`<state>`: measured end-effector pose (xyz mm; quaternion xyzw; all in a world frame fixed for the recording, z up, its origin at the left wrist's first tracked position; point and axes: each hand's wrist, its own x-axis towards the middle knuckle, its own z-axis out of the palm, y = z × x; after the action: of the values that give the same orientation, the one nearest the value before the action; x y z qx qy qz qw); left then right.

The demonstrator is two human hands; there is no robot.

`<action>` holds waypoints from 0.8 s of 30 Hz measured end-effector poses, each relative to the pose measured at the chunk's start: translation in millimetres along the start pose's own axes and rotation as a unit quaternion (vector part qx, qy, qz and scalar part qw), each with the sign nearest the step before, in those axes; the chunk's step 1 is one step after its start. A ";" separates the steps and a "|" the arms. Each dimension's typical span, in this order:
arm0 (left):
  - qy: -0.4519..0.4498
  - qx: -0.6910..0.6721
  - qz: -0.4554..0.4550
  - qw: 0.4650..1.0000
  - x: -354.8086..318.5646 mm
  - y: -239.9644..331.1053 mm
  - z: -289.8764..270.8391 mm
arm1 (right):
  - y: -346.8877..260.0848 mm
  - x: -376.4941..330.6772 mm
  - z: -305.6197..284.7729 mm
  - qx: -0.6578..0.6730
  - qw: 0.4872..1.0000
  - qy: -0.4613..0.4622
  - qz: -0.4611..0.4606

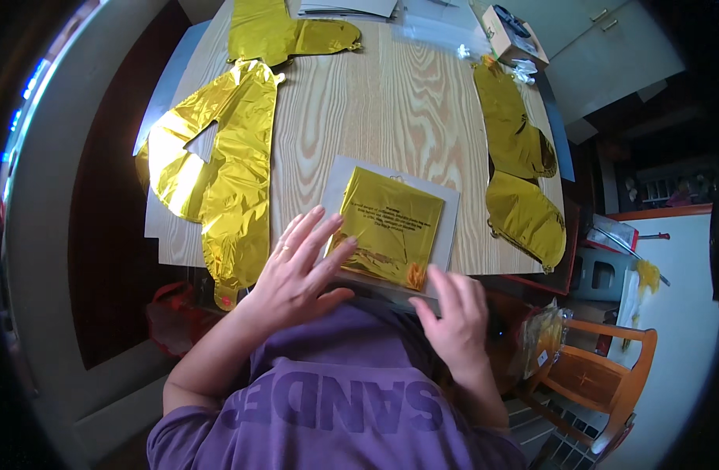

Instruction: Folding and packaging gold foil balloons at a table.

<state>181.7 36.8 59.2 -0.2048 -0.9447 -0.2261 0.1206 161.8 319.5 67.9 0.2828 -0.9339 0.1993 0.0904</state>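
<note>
A gold foil balloon, folded into a flat square with small dark print, lies on a pale grey square board at the table's near edge. My left hand is open, fingers spread, with the fingertips over the folded foil's left edge; whether they press on it I cannot tell. By the square's lower right corner is my right hand, open and holding nothing, its thumb apart from the fingers. The fingertips are close to the board's near edge.
Flat gold foil balloons lie along the wooden table: a large looped one at left, another beyond it, and one at right. Clear bags and a wooden box stand far right. A wooden chair is at lower right.
</note>
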 end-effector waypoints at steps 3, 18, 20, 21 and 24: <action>-0.043 -0.018 0.035 0.998 1.6 -14.7 26.1 | 8.1 2.2 24.1 0.017 0.999 -0.010 -0.025; -0.001 -0.002 0.061 0.998 -14.8 -21.2 36.6 | 31.2 12.7 32.2 -0.021 0.996 0.039 -0.083; -0.001 0.001 0.067 0.998 -16.7 -22.0 34.8 | 31.2 12.1 34.6 -0.017 0.995 0.040 -0.086; 0.001 0.000 0.073 0.997 -15.8 -22.5 34.6 | 32.9 11.4 35.7 -0.016 0.995 0.043 -0.087; 0.002 -0.015 0.058 0.998 -14.9 -22.2 33.0 | 31.4 12.1 34.8 -0.017 0.995 0.039 -0.088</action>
<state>180.6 29.5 17.4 -0.2609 -0.9273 -0.2336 0.1324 132.1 322.7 29.8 0.3539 -0.9044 0.1860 0.1490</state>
